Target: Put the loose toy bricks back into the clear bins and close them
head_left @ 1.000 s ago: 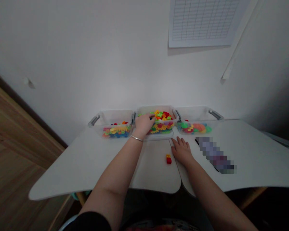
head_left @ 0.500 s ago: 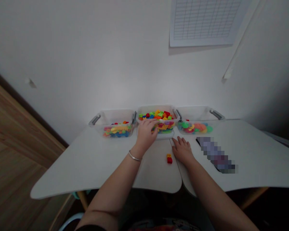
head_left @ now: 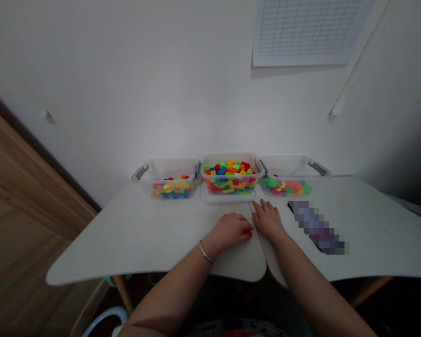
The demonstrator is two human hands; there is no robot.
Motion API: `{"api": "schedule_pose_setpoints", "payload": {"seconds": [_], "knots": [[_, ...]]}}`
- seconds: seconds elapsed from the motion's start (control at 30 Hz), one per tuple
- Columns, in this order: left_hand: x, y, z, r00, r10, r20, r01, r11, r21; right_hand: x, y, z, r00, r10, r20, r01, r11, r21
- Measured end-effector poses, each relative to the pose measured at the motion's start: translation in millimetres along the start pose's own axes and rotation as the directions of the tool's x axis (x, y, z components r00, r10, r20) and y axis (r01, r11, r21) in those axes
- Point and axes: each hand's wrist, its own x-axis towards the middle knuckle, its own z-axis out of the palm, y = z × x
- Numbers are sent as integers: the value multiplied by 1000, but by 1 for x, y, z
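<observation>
Low over the white table, my left hand [head_left: 230, 229] has its fingers closed around a small red toy brick [head_left: 248, 232]. Most of the brick is hidden by the fingers; only its red part shows clearly. To the right, my right hand [head_left: 267, 218] lies flat on the tabletop by the seam, fingers spread and holding nothing. Behind both hands stands a clear plastic box [head_left: 231, 177] full of colourful toy bricks, resting on a white lid [head_left: 228, 200].
A clear box [head_left: 173, 180] with bricks stands at the left, and another box [head_left: 287, 180] with coloured pieces at the right. A phone [head_left: 315, 227], its screen blurred out, lies right of my right hand. A gridded paper sheet [head_left: 303, 32] hangs on the wall.
My left hand has come back from the middle box, down and to the right, and has taken hold of the brick on the table. My right hand stays put.
</observation>
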Motion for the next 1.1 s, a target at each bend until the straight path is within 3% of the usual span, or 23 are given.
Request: {"api": "schedule_pose_setpoints", "payload": {"seconds": [0.2, 0.3, 0.43, 0.53, 0.6, 0.73, 0.97, 1.1], "knots": [[-10, -11, -8, 988, -140, -71, 145, 987, 69, 0, 3, 2, 999, -17, -41, 19, 999, 38], [-16, -19, -12, 972, -218, -85, 223, 973, 55, -2, 1, -5, 991, -9, -136, 24, 994, 107], [-24, -30, -13, 979, -197, -62, 199, 979, 44, -12, -12, -18, 959, -82, -272, 147, 963, 227], [-28, -35, -10, 981, -177, -82, 181, 982, 43, -22, -24, -22, 957, -197, -212, 263, 898, 354], [-29, -38, -7, 971, -208, -120, 213, 977, 33, -26, -31, -21, 963, -228, -144, 267, 884, 383], [-30, -43, -4, 947, -271, -170, 277, 961, 16, -28, -35, -21, 961, -266, -77, 276, 909, 311], [-30, -47, 1, 926, -317, -207, 317, 948, -32, -24, -29, -18, 915, -389, -105, 403, 880, 249], [-32, -50, 2, 911, -340, -234, 331, 941, -75, -29, -32, -18, 840, -520, -152, 538, 835, 115]]}}
